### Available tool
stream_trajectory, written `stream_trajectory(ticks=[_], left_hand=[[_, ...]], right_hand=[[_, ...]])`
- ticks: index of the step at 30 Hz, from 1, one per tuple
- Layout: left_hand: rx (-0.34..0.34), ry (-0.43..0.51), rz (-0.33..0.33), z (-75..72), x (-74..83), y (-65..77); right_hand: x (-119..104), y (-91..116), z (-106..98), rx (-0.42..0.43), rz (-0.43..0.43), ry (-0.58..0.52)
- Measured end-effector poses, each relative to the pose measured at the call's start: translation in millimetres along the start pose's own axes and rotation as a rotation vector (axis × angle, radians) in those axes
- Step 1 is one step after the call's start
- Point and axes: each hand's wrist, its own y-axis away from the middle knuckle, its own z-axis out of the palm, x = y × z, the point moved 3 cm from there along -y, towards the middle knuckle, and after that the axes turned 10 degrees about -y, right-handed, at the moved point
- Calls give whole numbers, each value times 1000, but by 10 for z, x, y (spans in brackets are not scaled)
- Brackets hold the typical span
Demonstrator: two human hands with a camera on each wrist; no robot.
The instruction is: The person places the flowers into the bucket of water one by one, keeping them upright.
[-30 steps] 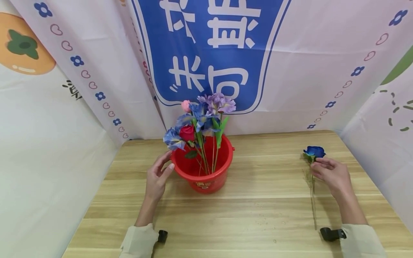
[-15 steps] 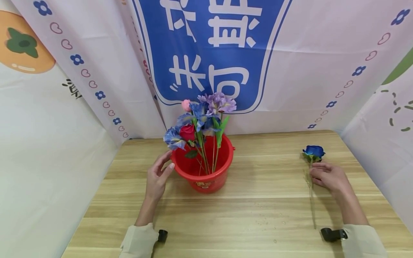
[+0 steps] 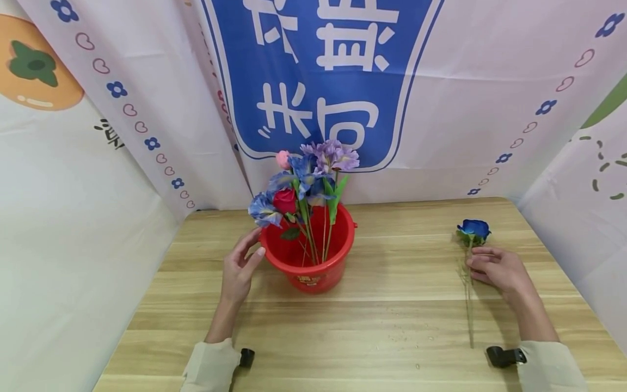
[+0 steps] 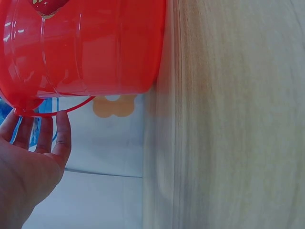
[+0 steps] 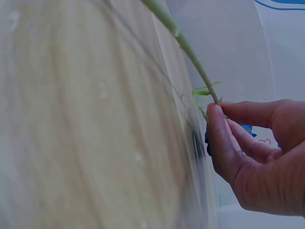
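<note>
On the right side of the table, my right hand [image 3: 502,272] pinches the green stem of a blue rose [image 3: 473,230] between thumb and fingertips, a little below the bloom. The stem [image 5: 193,57] rises at a slant over the tabletop in the right wrist view. My left hand [image 3: 237,275] rests with loosely extended fingers against the left side of a red bucket [image 3: 315,282]; in the left wrist view the fingertips meet its rim and thin red handle [image 4: 76,107]. Standing in the bucket are a red rose [image 3: 285,200], blue irises [image 3: 264,211], a purple iris [image 3: 334,157] and a pink bloom [image 3: 282,159].
The wooden table [image 3: 401,256] stretches between bucket and rose, with a few small specks [image 3: 404,329] near its front middle. A printed white cloth [image 3: 441,136] hangs behind the table and along both sides. The bucket stands toward the back left.
My right hand has slid its grip down from just under the bloom to lower on the stem, and the rose has shifted slightly left. My left hand and the bucket stay put.
</note>
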Motion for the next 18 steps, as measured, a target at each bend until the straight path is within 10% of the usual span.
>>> stream_trajectory(ticks=[18], left_hand=[[-1,10,18,2,22,-2]], right_hand=[[-169,46,201,-18,-103,8]])
